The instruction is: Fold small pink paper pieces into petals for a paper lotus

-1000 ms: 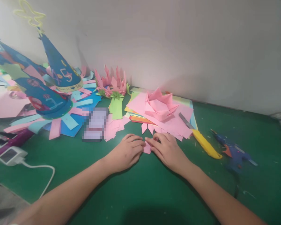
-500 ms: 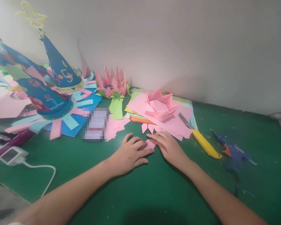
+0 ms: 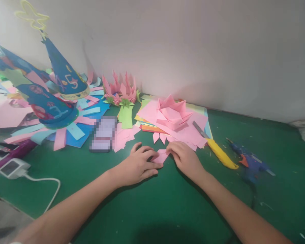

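Note:
A small folded piece of pink paper lies on the green tabletop between my hands. My left hand rests beside it with fingers spread, the fingertips pressing its left part down. At its upper right corner, my right hand pinches the paper between thumb and curled fingers. Just beyond them, small pointed pink paper pieces stick out by the stack of coloured paper. A large pink paper flower sits on top of that stack.
On the right lie a yellow utility knife and a blue glue gun. To the left are a phone, blue paper cone hats, a pink paper crown and a white device with a cable. A wall stands behind.
My right hand's fingers have drawn in from lying stretched over the paper to a pinch at its corner. My left hand has shifted slightly left, still on the paper.

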A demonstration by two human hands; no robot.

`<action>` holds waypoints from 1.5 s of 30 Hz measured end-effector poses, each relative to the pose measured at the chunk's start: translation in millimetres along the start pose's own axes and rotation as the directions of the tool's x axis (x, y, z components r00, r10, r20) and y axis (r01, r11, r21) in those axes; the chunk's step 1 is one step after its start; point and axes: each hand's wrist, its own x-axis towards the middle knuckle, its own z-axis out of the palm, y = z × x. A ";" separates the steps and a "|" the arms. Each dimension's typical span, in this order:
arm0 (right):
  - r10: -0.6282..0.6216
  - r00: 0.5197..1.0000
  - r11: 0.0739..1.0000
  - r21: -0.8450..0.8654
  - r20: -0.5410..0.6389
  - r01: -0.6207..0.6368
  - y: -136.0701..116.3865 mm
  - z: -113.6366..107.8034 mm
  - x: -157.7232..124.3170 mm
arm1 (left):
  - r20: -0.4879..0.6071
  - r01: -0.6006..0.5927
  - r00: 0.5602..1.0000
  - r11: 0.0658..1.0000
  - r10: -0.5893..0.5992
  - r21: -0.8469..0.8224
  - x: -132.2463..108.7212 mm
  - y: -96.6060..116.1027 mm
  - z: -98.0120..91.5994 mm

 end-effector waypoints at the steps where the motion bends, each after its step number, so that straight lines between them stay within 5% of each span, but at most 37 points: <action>1: -0.015 1.000 1.000 -0.019 0.005 0.015 -0.8 -0.5 -0.1 | 0.005 0.004 1.000 1.000 -0.004 0.001 -0.3 0.5 -0.8; 11: -0.099 0.995 0.985 -0.140 0.025 0.102 -5.3 -1.6 -4.7 | 0.029 0.082 0.996 0.993 -0.080 -0.088 0.4 -2.4 -0.5; 19: -0.226 0.959 0.974 0.019 0.172 0.226 -11.0 -3.3 -5.3 | -0.021 0.127 0.991 0.982 -0.131 -0.142 4.0 -5.3 6.9; 30: -0.347 0.931 0.929 -0.098 0.109 0.358 -6.9 2.9 -6.4 | -0.073 0.157 0.983 0.972 -0.171 -0.173 9.3 -6.2 9.3; 45: -0.313 0.941 0.934 -0.136 0.131 0.330 -5.6 4.3 -7.2 | -0.160 0.160 0.967 0.960 -0.199 -0.230 11.7 -6.3 19.0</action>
